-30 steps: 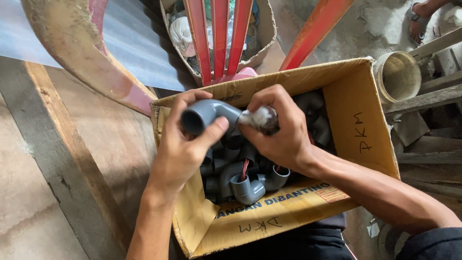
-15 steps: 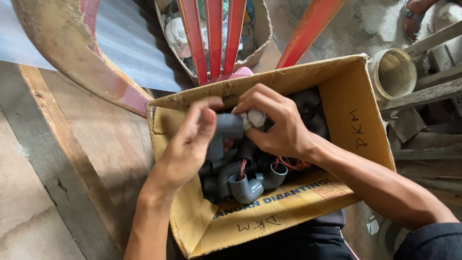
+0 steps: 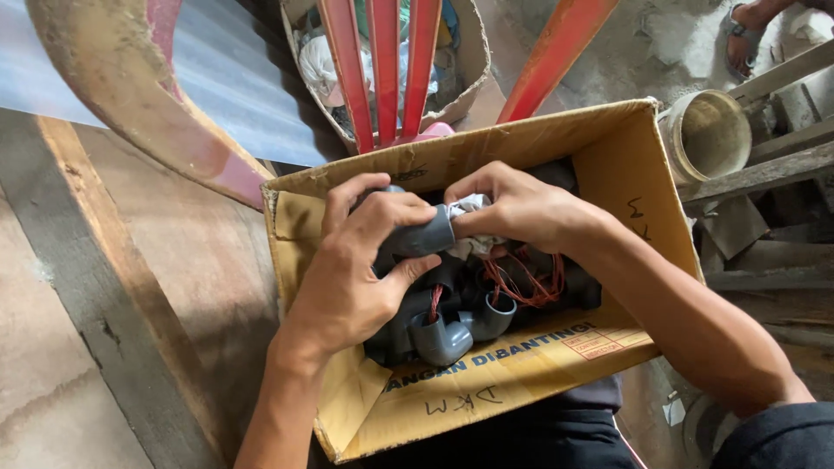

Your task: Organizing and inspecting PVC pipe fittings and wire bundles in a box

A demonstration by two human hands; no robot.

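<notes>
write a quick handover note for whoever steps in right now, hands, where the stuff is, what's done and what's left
Left hand: grip closed around a grey pipe fitting, held above the cardboard box.
Right hand: pinching a crumpled white rag pressed against the fitting's open end.
Box: sits open, holding more grey elbow fittings and loops of red wire.
Done: one fitting is lifted out and meets the rag.
Left: the fitting is not yet put down; the other fittings lie untouched in the box.
</notes>
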